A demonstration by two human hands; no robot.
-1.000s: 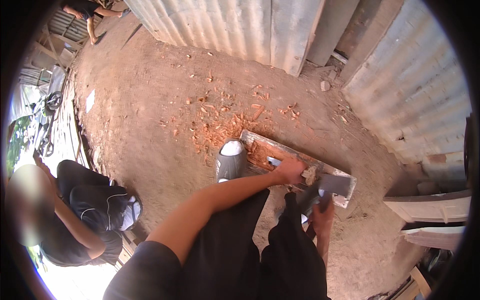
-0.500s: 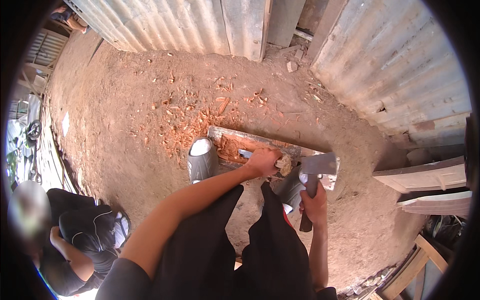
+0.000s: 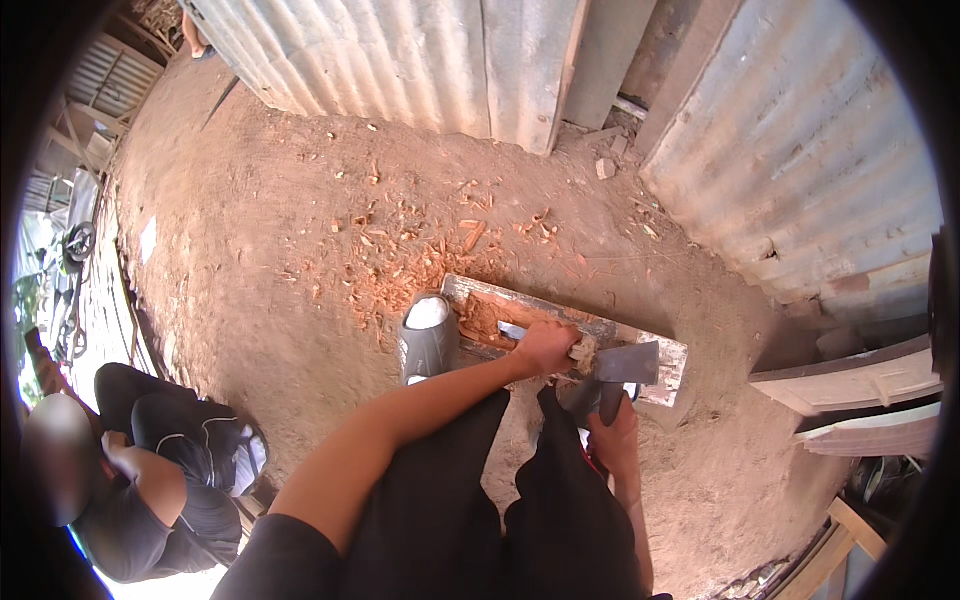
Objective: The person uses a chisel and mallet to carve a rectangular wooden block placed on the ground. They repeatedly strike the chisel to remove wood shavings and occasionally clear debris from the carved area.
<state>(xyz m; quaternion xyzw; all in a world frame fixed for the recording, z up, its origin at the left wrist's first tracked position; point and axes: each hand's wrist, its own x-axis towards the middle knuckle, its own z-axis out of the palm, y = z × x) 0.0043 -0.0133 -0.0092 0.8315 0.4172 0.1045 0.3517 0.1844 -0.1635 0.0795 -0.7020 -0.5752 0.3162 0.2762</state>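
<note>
My left hand [image 3: 543, 348] is closed round a chisel whose metal blade [image 3: 512, 330] lies in the rough, orange recess of a weathered wooden board [image 3: 668, 392] on the ground. The handle's frayed, splintered end [image 3: 584, 354] pokes out past my thumb. My right hand [image 3: 614, 432] grips a hatchet by its dark handle; the broad steel head [image 3: 632, 364] is at the chisel's handle end, touching or very close to it. My left foot, in a grey slip-on shoe [image 3: 424, 342], stands at the board's left end. My right foot is mostly hidden beneath the hatchet and trouser leg.
A person in dark clothes [image 3: 160, 470] sits close at my left; another's leg [image 3: 194, 35] shows at the top left. Orange shavings [image 3: 405, 268] litter the dirt ground [image 3: 250, 270]. Corrugated metal panels [image 3: 780, 150] stand ahead and right, beside curved wooden pieces [image 3: 850, 385]. A wheel [image 3: 78, 245] shows far left.
The hatchet head has moved from right of the chisel half a second ago leftward and down to its handle end. The seated person's arm has shifted. The far person is now mostly out of view.
</note>
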